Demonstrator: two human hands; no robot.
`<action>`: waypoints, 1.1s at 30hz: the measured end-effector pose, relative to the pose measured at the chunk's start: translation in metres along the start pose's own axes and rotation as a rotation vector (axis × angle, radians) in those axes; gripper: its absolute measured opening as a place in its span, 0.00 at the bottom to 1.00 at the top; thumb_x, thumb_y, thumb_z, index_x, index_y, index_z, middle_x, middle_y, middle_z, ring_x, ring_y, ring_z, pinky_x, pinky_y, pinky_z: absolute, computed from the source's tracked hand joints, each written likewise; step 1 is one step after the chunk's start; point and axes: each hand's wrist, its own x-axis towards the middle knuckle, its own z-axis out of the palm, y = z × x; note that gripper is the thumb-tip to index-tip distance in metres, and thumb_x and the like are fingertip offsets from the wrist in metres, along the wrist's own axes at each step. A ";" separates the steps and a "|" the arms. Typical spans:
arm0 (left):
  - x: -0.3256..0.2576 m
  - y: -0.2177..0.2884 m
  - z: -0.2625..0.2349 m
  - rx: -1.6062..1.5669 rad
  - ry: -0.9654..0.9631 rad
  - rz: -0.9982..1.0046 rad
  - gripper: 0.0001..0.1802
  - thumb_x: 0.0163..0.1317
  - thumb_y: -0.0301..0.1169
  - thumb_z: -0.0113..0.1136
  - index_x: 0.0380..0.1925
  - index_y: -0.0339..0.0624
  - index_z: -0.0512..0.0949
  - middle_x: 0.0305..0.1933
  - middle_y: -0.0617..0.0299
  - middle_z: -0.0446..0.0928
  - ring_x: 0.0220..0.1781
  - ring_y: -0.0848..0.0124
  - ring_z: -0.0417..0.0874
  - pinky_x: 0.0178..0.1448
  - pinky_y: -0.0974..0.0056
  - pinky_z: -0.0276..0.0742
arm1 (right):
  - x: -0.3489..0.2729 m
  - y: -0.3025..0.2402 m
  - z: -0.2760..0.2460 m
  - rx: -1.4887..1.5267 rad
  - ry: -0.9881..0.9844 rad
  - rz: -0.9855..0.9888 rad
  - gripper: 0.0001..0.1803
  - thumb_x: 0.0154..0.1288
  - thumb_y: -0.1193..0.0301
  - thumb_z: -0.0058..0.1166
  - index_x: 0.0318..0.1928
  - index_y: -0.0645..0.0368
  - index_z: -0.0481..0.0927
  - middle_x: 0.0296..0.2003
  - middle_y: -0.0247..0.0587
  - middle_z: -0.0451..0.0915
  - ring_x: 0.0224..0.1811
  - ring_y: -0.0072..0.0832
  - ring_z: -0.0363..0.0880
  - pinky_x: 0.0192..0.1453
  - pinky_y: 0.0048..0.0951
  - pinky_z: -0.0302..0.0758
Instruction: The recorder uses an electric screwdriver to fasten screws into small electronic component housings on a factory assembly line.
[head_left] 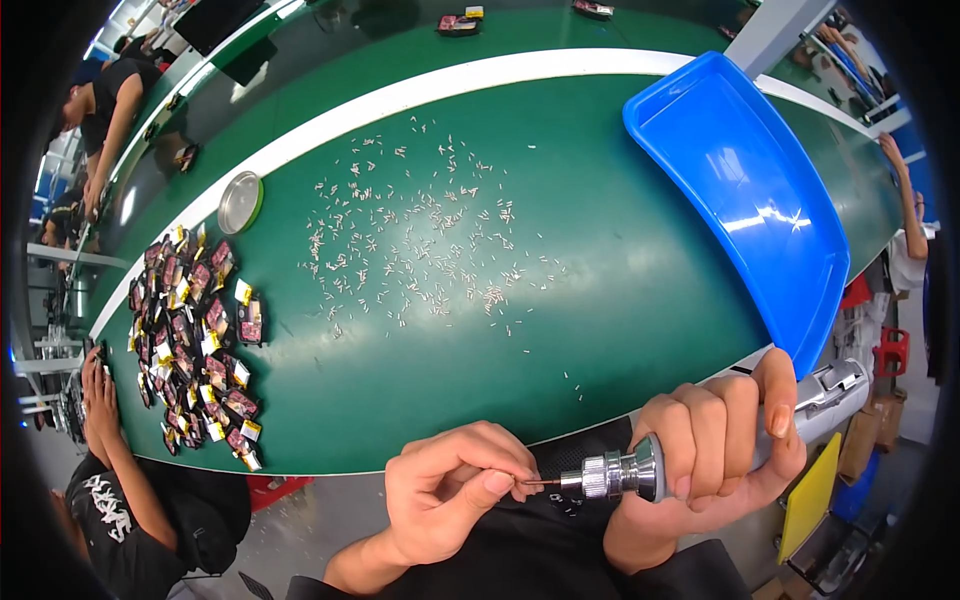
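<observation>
dozens of black-cased units (pixel 215 372) lie heaped on the green table (pixel 640 310), then a round tin (pixel 240 204), then scattered pale pins (pixel 492 297). my left hand (pixel 440 492) pinches thumb to forefinger at the bit (pixel 543 482); i can't tell what's between. the silver driver (pixel 602 476) is wrapped in my right hand (pixel 705 440), a blue tray (pixel 735 190) beyond.

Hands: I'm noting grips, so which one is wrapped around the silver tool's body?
The right hand, closed around the silver tool; the left hand pinches at its thin tip.
</observation>
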 end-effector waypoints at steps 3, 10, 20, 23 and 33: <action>-0.001 0.000 0.000 0.009 -0.024 0.004 0.07 0.66 0.20 0.53 0.34 0.23 0.77 0.34 0.45 0.79 0.34 0.65 0.80 0.37 0.65 0.78 | 0.000 0.002 0.000 -0.017 -0.002 -0.008 0.07 0.66 0.71 0.48 0.34 0.57 0.65 0.12 0.31 0.63 0.11 0.20 0.60 0.18 0.24 0.62; -0.001 0.002 0.002 0.100 -0.021 0.004 0.07 0.65 0.20 0.55 0.31 0.24 0.78 0.32 0.47 0.79 0.33 0.66 0.80 0.35 0.66 0.78 | -0.007 -0.003 -0.004 -0.037 -0.065 0.016 0.06 0.68 0.68 0.42 0.38 0.57 0.65 0.17 0.35 0.68 0.14 0.26 0.66 0.24 0.30 0.69; 0.009 -0.003 0.010 0.751 -0.028 0.323 0.05 0.51 0.12 0.61 0.28 0.28 0.78 0.24 0.54 0.77 0.25 0.61 0.80 0.30 0.65 0.75 | 0.000 -0.005 -0.009 -0.166 -0.096 0.038 0.06 0.67 0.72 0.45 0.33 0.56 0.64 0.12 0.33 0.64 0.10 0.21 0.63 0.19 0.26 0.66; 0.013 -0.006 0.010 0.689 -0.042 0.258 0.05 0.52 0.12 0.61 0.28 0.28 0.78 0.24 0.53 0.77 0.26 0.60 0.80 0.31 0.65 0.76 | 0.001 -0.003 -0.015 -0.114 -0.052 0.026 0.05 0.68 0.72 0.42 0.34 0.57 0.64 0.12 0.33 0.63 0.10 0.21 0.62 0.19 0.26 0.65; 0.037 0.078 -0.064 1.308 0.344 0.398 0.07 0.63 0.23 0.56 0.38 0.31 0.78 0.31 0.54 0.81 0.30 0.69 0.81 0.36 0.67 0.76 | 0.003 0.003 -0.024 -0.060 0.116 -0.082 0.04 0.68 0.71 0.40 0.36 0.57 0.63 0.13 0.29 0.59 0.11 0.19 0.54 0.20 0.26 0.61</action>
